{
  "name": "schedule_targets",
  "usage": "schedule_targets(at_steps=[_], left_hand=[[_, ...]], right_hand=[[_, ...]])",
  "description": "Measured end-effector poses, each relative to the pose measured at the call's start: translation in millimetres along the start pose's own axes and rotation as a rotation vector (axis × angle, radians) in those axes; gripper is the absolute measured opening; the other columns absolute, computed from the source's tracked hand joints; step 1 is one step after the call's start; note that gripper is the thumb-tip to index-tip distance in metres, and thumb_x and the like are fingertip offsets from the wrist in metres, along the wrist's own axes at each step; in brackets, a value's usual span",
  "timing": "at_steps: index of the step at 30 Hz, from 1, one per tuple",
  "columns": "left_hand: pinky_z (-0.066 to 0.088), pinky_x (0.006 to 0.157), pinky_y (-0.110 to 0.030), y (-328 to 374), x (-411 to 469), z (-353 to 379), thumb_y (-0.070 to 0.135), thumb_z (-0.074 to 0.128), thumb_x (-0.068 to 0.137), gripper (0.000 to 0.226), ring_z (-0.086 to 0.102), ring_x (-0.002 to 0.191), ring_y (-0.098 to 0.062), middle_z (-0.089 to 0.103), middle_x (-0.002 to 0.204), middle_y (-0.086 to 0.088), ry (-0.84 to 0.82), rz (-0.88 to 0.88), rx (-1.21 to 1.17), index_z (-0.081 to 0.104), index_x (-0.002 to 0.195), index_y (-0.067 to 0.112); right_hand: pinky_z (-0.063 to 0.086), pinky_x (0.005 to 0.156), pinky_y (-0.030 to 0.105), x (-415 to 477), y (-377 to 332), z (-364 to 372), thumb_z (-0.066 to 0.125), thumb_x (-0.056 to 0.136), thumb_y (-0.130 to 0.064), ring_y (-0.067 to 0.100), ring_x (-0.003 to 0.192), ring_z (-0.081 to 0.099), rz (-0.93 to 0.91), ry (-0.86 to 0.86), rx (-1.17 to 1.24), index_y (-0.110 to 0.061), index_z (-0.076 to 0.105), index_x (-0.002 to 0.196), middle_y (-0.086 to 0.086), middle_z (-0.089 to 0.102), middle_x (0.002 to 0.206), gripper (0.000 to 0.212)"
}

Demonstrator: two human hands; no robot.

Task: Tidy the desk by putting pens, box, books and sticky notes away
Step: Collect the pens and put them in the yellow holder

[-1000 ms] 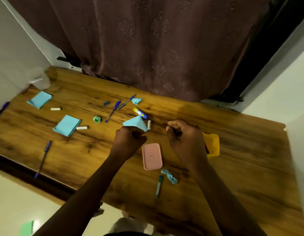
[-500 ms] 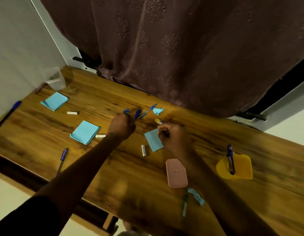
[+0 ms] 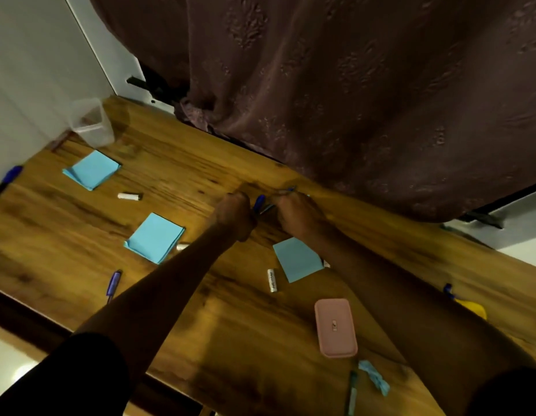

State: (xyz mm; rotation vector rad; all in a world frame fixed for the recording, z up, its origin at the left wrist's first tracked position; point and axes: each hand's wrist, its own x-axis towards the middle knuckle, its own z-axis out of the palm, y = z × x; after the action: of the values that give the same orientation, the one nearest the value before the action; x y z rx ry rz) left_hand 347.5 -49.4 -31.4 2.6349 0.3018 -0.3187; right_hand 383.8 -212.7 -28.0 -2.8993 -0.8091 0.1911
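Both my hands are at the far middle of the wooden desk [image 3: 80,223], close together. My left hand [image 3: 235,216] is curled beside a blue pen [image 3: 259,202] and grips its lower end. My right hand [image 3: 296,214] is curled over a thinner blue pen [image 3: 286,191] whose tip shows beyond the knuckles. A loose blue sticky note [image 3: 296,262] lies just below my right wrist. Two blue sticky-note pads [image 3: 92,169] [image 3: 155,237] lie to the left. A pink box [image 3: 335,327] sits near the front, between my arms.
A clear plastic container [image 3: 92,121] stands in the far left corner. A purple pen [image 3: 113,285], white tubes [image 3: 130,196] [image 3: 272,280], a teal pen [image 3: 352,391] and crumpled blue paper [image 3: 374,376] lie about. A yellow holder [image 3: 470,307] peeks out right. A curtain [image 3: 350,100] hangs behind.
My right hand has let go of the blue sticky note, which now lies on the desk, and moved up to the pens. My left hand reached forward to the same pens.
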Motion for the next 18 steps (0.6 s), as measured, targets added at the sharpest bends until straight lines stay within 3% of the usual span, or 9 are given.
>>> schedule_targets(at_steps=[4,6,9,11,13,15,18], left_hand=[[0.048,0.046,-0.026,-8.8,0.4,-0.7,0.019,0.079,0.080,0.016,0.060,0.053,-0.009,0.062,0.062,0.002,-0.001,-0.005,-0.082,0.065,0.077,0.013],[0.041,0.044,-0.022,-14.3,-3.0,-2.7,0.017,0.075,0.081,0.024,0.052,0.046,-0.005,0.063,0.059,0.001,0.037,0.026,-0.111,0.060,0.063,0.017],[0.032,0.045,-0.017,-21.6,-17.3,-10.2,0.014,0.074,0.080,0.018,0.051,0.046,-0.001,0.055,0.055,0.009,0.115,0.062,-0.175,0.065,0.064,0.018],[0.037,0.047,-0.020,-27.3,-28.6,-15.0,0.016,0.074,0.077,0.014,0.055,0.049,-0.002,0.060,0.059,0.007,0.148,0.076,-0.209,0.066,0.066,0.020],[0.047,0.052,-0.024,-30.3,-40.1,-21.8,0.017,0.076,0.078,0.004,0.062,0.058,-0.003,0.068,0.072,0.004,0.139,0.073,-0.267,0.072,0.078,0.017],[0.052,0.057,-0.023,-30.7,-52.0,-29.1,0.016,0.078,0.081,0.006,0.066,0.067,-0.004,0.070,0.081,0.004,0.121,0.028,-0.372,0.074,0.085,0.019],[0.060,0.069,-0.034,-31.3,-66.9,-36.2,0.011,0.080,0.079,0.011,0.070,0.074,-0.010,0.072,0.084,0.001,0.155,0.005,-0.499,0.074,0.083,0.019]], right_hand=[[0.036,0.116,0.038,21.3,-5.8,1.7,0.034,0.109,-0.008,0.032,0.136,0.050,0.000,-0.169,-0.190,-0.007,0.054,0.139,0.014,0.054,0.147,0.035],[0.043,0.108,0.045,26.1,-1.7,-2.0,0.037,0.107,-0.008,0.037,0.126,0.056,-0.076,-0.169,-0.268,-0.002,0.060,0.129,0.018,0.062,0.134,0.033],[0.048,0.099,0.048,28.1,-0.5,-11.4,0.042,0.105,-0.012,0.037,0.114,0.062,-0.136,-0.172,-0.297,-0.003,0.067,0.119,0.019,0.067,0.121,0.030],[0.046,0.104,0.044,28.2,-1.6,-16.0,0.040,0.107,-0.012,0.035,0.118,0.062,-0.124,-0.233,-0.323,-0.004,0.067,0.120,0.017,0.067,0.124,0.031],[0.047,0.098,0.044,28.5,-2.3,-20.4,0.042,0.105,-0.015,0.037,0.114,0.062,-0.127,-0.259,-0.260,-0.005,0.068,0.118,0.018,0.067,0.119,0.030],[0.045,0.094,0.045,27.2,-0.3,-24.0,0.045,0.104,-0.017,0.039,0.111,0.061,-0.182,-0.271,-0.245,-0.007,0.069,0.115,0.018,0.067,0.114,0.028],[0.046,0.093,0.045,22.1,-4.5,-34.2,0.050,0.101,-0.016,0.040,0.110,0.062,-0.253,-0.244,-0.314,-0.008,0.069,0.115,0.017,0.068,0.114,0.025]])
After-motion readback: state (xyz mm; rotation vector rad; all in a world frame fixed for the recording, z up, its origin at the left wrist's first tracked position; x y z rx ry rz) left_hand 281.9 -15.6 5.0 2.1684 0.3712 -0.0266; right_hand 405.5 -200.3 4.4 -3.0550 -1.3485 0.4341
